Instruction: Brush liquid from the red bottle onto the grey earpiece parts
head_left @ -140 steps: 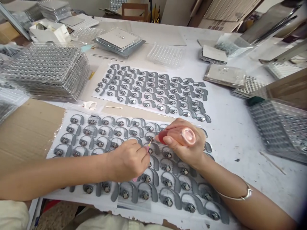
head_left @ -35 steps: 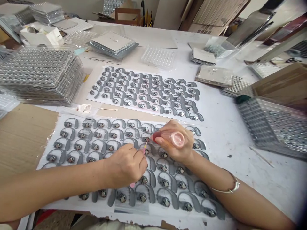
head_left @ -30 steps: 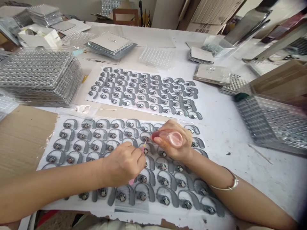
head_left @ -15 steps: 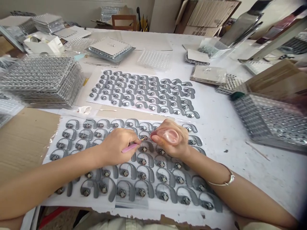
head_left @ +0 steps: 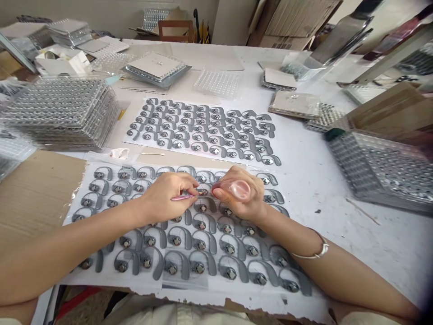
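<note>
My left hand (head_left: 171, 196) is closed on slim pink tweezers (head_left: 182, 197), their tip pointing right. In my right hand (head_left: 245, 198) lies a small clear squeeze bottle (head_left: 239, 190), its round base toward me and its narrow end to the left. Tweezer tip and bottle end almost meet over one grey ear-hook earphone part (head_left: 203, 191). Rows of such parts, each with a round metallic piece, lie on a white sheet (head_left: 152, 283) under both hands. My hands and forearms hide several of them.
Beyond lies a second sheet of ear-hook parts (head_left: 203, 131). A cotton swab (head_left: 152, 154) rests between the sheets. Stacked clear trays stand left (head_left: 57, 113) and right (head_left: 389, 167). A thin stick (head_left: 363, 211) lies right of my hands, cardboard (head_left: 37, 194) at left.
My left hand has shifted slightly up, and the tweezers now lie flatter, with their handle end higher. My right hand and the bottle have barely moved.
</note>
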Available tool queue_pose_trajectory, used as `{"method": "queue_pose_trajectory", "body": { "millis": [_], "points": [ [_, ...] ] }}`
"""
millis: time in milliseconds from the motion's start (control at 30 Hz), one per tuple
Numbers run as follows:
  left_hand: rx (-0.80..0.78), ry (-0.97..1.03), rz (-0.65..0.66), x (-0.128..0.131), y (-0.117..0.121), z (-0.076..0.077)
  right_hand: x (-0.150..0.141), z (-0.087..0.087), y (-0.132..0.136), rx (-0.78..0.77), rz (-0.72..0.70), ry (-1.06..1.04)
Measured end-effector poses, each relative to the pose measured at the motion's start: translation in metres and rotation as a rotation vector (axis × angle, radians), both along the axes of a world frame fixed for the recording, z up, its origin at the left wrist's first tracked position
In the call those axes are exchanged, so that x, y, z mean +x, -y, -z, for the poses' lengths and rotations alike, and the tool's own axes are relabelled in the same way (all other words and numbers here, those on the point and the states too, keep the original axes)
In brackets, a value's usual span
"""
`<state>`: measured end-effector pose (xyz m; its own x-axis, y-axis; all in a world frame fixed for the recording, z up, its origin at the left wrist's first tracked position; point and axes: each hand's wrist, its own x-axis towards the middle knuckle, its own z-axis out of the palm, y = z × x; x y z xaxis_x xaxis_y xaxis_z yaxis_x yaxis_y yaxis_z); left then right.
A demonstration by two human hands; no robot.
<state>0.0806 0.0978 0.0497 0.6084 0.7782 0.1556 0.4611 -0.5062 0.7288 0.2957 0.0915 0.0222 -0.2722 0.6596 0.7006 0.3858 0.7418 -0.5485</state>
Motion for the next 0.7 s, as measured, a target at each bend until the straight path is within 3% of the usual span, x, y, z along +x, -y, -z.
{"method": "queue_pose_trajectory", "body": {
  "millis": [267, 700],
  "points": [
    [-0.043, -0.013, -0.025, -0.0004, -0.0029, -0.0024, 0.0007, 0.0018, 0.0005, 0.058, 0.029, -0.028],
    [-0.048, 0.009, -0.029, -0.0006, -0.0053, -0.0005, 0.0019, 0.0048, -0.0005, 0.016, 0.006, -0.024]
  ]
}}
